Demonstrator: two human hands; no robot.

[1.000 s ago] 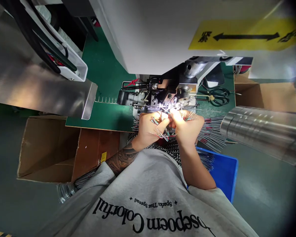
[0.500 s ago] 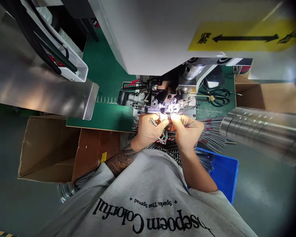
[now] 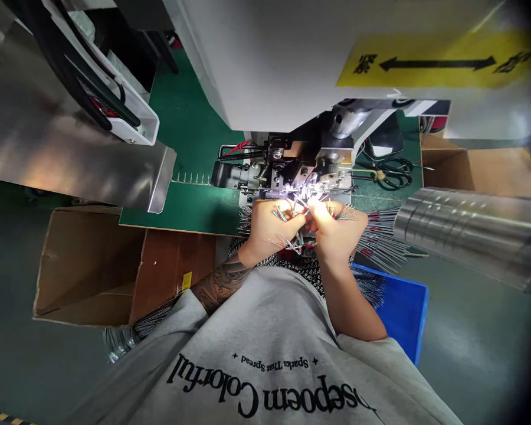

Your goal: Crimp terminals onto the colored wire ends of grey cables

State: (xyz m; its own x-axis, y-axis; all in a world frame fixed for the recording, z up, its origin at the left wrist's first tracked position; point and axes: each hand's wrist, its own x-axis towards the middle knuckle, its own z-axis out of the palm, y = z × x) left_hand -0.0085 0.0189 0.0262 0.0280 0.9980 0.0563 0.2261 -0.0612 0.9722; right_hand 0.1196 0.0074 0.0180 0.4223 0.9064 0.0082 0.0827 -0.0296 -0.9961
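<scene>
At the lit front of a crimping machine point(image 3: 292, 168), my two hands meet with thumbs and fingers pinched. My left hand point(image 3: 272, 227) is closed on wires point(image 3: 280, 213) whose thin coloured ends stick out above and below it. Closed too is my right hand point(image 3: 341, 233), with a bundle of cables point(image 3: 383, 239) in it; their stripped ends point(image 3: 348, 212) fan out over the knuckles and the grey lengths spread to the right. Between the fingertips, thin coloured wires point at the bright crimping spot point(image 3: 304, 192). Glare hides exactly which wire each fingertip pinches.
A strip of metal terminals point(image 3: 190, 178) runs over the green table point(image 3: 186, 203) into the machine. Cardboard boxes point(image 3: 88, 265) stand left and far right. A blue tray point(image 3: 409, 307), more cables point(image 3: 148, 321), a metal cylinder point(image 3: 469, 236) and scissors point(image 3: 387, 174) are nearby.
My hands have shifted slightly right, still together at the machine's front. The wire ends between my fingertips now point up more toward the lit spot. The whole view has moved a little.
</scene>
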